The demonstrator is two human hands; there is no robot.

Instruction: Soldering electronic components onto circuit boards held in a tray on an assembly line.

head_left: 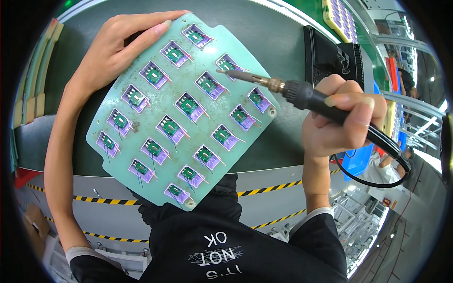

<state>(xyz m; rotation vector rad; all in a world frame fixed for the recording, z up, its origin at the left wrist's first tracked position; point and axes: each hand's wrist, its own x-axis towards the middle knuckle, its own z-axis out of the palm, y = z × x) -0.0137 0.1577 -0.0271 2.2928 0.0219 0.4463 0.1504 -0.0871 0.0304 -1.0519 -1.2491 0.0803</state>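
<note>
My left hand grips the far left edge of a pale green tray, thumb on top and fingers along its rim. The tray is held at a slant over the table's near edge. Set in it are rows of small purple cases, each with a green circuit board and thin blue and red wires. My right hand is closed around the black handle of a soldering iron. Its tip points left, over a case in the tray's far right part; I cannot tell whether it touches.
A dark green worktable lies beneath. Several yellow-green trays stand at the left. At the right are a black device, a yellow tray of purple cases and a blue bin. The iron's black cable loops near my right wrist.
</note>
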